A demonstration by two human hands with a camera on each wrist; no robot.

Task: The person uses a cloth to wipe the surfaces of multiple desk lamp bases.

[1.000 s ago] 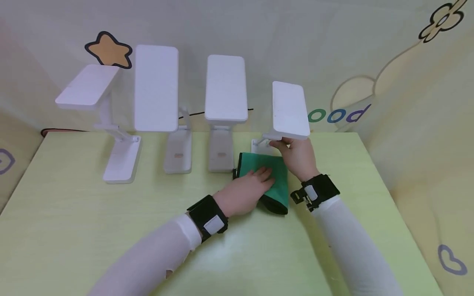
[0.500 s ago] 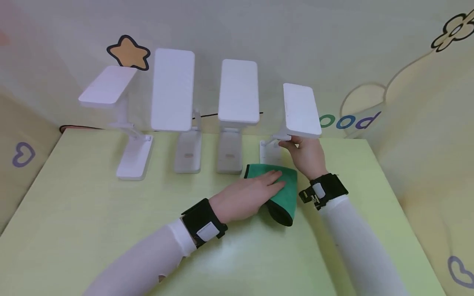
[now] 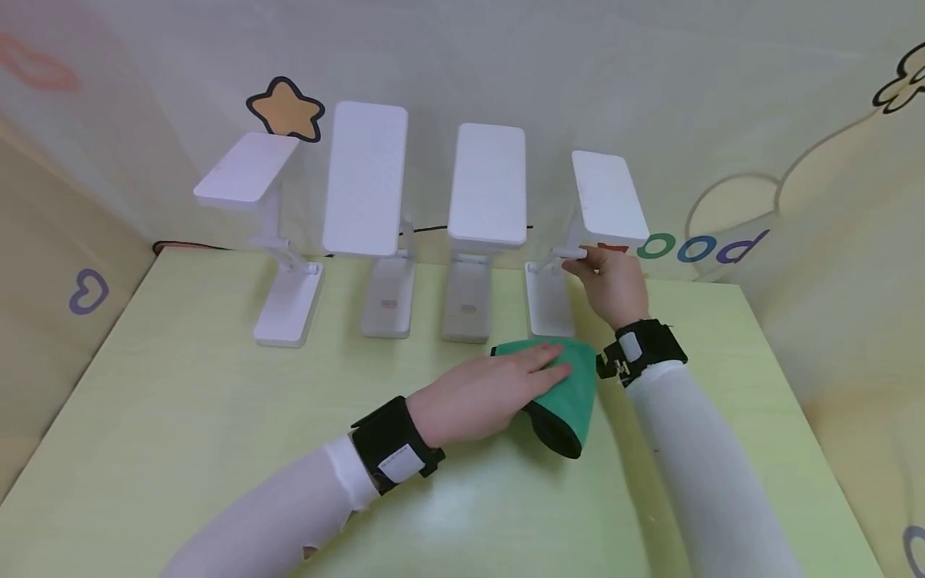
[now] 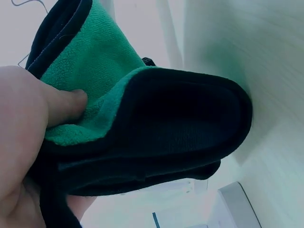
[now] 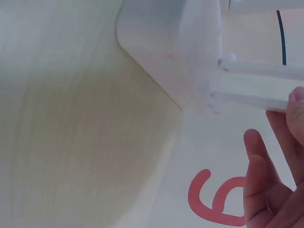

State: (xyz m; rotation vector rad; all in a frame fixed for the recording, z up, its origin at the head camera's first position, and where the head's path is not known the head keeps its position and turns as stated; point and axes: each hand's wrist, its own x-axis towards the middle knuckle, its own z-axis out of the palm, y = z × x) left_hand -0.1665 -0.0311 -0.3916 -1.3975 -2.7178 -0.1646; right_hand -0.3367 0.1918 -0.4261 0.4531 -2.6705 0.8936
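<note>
My left hand (image 3: pixel 480 397) grips a folded green cloth (image 3: pixel 578 389) with black edging, low over the table in front of the rightmost stand. In the left wrist view the thumb lies on the green cloth (image 4: pixel 102 57) and the other fingers are mostly hidden under it. The rightmost white phone stand (image 3: pixel 551 301) has a tilted top plate on a hinged arm above a flat base. My right hand (image 3: pixel 614 285) pinches that arm just below the plate. In the right wrist view, thumb and forefinger of the right hand (image 5: pixel 273 190) meet on the arm (image 5: pixel 251 99), other fingers loosely bent.
Three more white stands make a row along the back: one far left (image 3: pixel 285 309), then a second (image 3: pixel 364 181) and a third (image 3: pixel 486 185). Behind them hangs a printed curtain (image 3: pixel 433 64). A thin dark cable runs at the pale green table's (image 3: pixel 217 401) back edge.
The head view has swung left. The rightmost stand has moved back towards the curtain in my right hand. My left hand and the cloth have come away from its base, towards me.
</note>
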